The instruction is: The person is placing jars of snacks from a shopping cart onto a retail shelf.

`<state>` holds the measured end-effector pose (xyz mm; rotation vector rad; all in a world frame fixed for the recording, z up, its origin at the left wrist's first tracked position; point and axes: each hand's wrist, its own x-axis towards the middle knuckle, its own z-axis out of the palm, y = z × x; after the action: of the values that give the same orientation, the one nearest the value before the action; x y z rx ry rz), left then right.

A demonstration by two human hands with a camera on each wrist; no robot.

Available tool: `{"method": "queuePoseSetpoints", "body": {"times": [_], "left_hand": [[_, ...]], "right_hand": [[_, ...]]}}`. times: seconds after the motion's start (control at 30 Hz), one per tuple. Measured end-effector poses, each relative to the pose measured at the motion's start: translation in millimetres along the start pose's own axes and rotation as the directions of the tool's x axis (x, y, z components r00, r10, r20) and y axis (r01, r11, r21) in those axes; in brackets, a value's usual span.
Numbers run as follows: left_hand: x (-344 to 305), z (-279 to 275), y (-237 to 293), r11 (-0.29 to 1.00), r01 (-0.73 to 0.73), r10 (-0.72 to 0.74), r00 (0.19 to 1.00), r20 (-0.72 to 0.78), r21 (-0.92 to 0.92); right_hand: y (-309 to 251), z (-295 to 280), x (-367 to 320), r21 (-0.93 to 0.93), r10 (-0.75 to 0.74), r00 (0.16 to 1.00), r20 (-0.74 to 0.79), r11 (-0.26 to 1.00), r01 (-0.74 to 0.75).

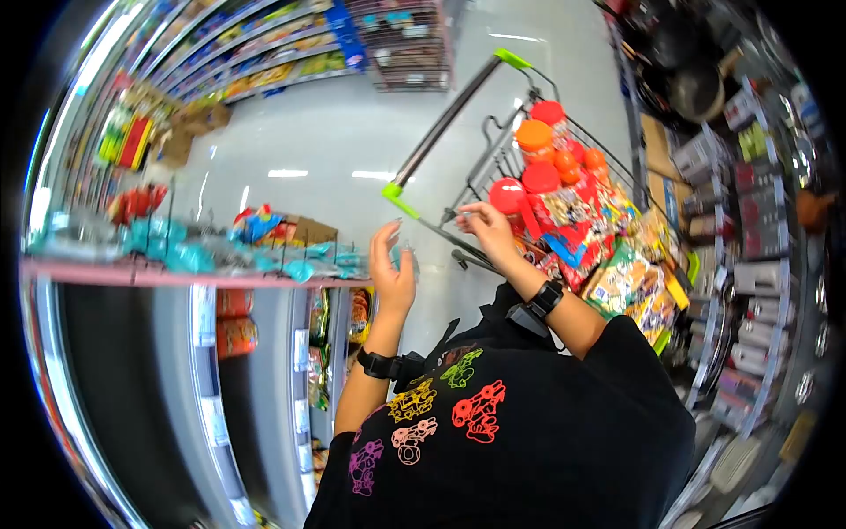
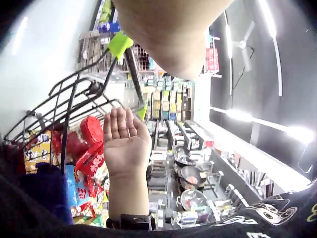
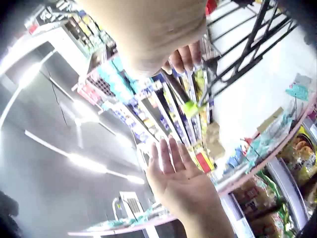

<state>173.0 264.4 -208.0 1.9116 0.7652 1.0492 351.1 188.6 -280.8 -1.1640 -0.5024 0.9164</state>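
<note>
Both hands are raised and empty, palms turned toward each other. My left hand is by the end of a shelf top, its fingers up and slightly bent; in the right wrist view that left hand shows an open palm. My right hand hangs beside a wire shopping cart, fingers relaxed; the left wrist view shows the right hand with straight fingers. The cart's handle is ahead, touched by neither hand. Red-lidded jars and snack bags fill the cart.
A pink-edged shelf with teal plastic and packets on top runs along the left. Pans and boxed kitchenware line the right side. Beyond the floor stand snack shelves and a wire rack.
</note>
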Motion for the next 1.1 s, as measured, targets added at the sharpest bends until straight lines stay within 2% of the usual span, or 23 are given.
{"method": "queuePoseSetpoints", "body": {"times": [0.03, 0.13, 0.23, 0.27, 0.33, 0.4, 0.47, 0.5, 0.53, 0.57, 0.6, 0.63, 0.7, 0.73, 0.83, 0.87, 0.93, 1.03, 1.1], "left_hand": [[3.3, 12.7, -0.3, 1.000, 0.009, -0.007, 0.997, 0.074, -0.022], [13.2, 55.4, 2.3, 0.997, 0.075, -0.062, 0.957, 0.284, -0.035], [16.9, 97.7, -7.7, 0.995, 0.096, -0.084, 0.878, 0.472, -0.002], [17.1, 112.6, -11.2, 0.997, 0.077, -0.075, 0.853, 0.517, 0.018], [18.4, 141.2, -23.9, 0.995, 0.057, -0.098, 0.785, 0.611, 0.087], [21.2, 167.1, -40.8, 0.986, -0.096, -0.007, 0.801, 0.599, 0.139], [24.4, 185.5, -51.4, 0.930, -0.280, 0.102, 0.820, 0.563, 0.240], [29.3, 189.2, -44.8, 0.916, -0.275, 0.046, 0.794, 0.606, 0.291], [35.1, 191.1, -37.4, 0.899, -0.274, -0.011, 0.766, 0.643, 0.343], [40.3, 193.4, -31.7, 0.877, -0.276, -0.070, 0.736, 0.673, 0.394], [41.6, 198.8, -43.9, 0.846, -0.336, -0.047, 0.726, 0.686, 0.414], [45.7, 202.2, -45.1, 0.848, -0.320, -0.086, 0.704, 0.705, 0.423], [52.4, 207.3, -48.4, 0.849, -0.283, -0.169, 0.655, 0.736, 0.447], [54.0, 210.1, -53.8, 0.850, -0.307, -0.140, 0.652, 0.745, 0.428], [54.7, 217.8, -62.9, 0.851, -0.246, -0.196, 0.671, 0.715, 0.465], [53.3, 218.9, -68.4, 0.851, -0.267, -0.151, 0.701, 0.697, 0.452], [55.0, 218.6, -66.0, 0.845, -0.247, -0.172, 0.713, 0.679, 0.474], [52.0, 216.7, -56.9, 0.832, -0.241, -0.174, 0.742, 0.647, 0.500], [50.3, 214.2, -50.0, 0.821, -0.256, -0.162, 0.753, 0.637, 0.511]], "right_hand": [[4.9, -19.9, -0.8, -0.056, -0.029, 0.993, -0.112, 0.998, 0.023], [12.9, -72.4, -12.9, -0.221, -0.103, 0.941, -0.323, 0.975, 0.031], [8.9, -108.0, -33.7, -0.337, -0.087, 0.939, -0.334, 0.941, -0.033], [6.3, -115.8, -41.3, -0.388, 0.007, 0.938, -0.347, 0.909, -0.150], [7.3, -130.0, -55.7, -0.423, 0.068, 0.930, -0.360, 0.877, -0.228], [12.6, -142.6, -61.9, -0.464, 0.127, 0.922, -0.365, 0.834, -0.298], [19.1, -150.6, -66.0, -0.361, 0.230, 0.911, -0.343, 0.863, -0.353], [21.6, -151.9, -66.4, -0.308, 0.279, 0.905, -0.322, 0.873, -0.378], [24.9, -151.3, -65.1, -0.337, 0.275, 0.911, -0.307, 0.864, -0.375], [27.5, -151.4, -63.6, -0.255, 0.348, 0.898, -0.270, 0.873, -0.415], [33.4, -150.4, -60.4, -0.149, 0.428, 0.875, -0.225, 0.872, -0.465], [35.6, -146.5, -56.9, -0.046, 0.501, 0.849, -0.168, 0.856, -0.515], [36.7, -134.1, -50.8, 0.142, 0.581, 0.803, -0.131, 0.813, -0.565], [45.9, -130.7, -44.6, 0.234, 0.600, 0.791, -0.119, 0.791, -0.565], [65.3, -130.1, -29.7, 0.465, 0.629, 0.774, -0.069, 0.707, -0.533], [70.6, -131.2, -25.4, 0.491, 0.639, 0.767, -0.051, 0.685, -0.538], [73.4, -128.9, -20.2, 0.545, 0.661, 0.751, -0.014, 0.635, -0.548], [77.5, -121.6, -19.1, 0.548, 0.645, 0.763, -0.034, 0.651, -0.526], [78.2, -121.7, -19.0, 0.614, 0.651, 0.759, 0.008, 0.596, -0.517]]}}
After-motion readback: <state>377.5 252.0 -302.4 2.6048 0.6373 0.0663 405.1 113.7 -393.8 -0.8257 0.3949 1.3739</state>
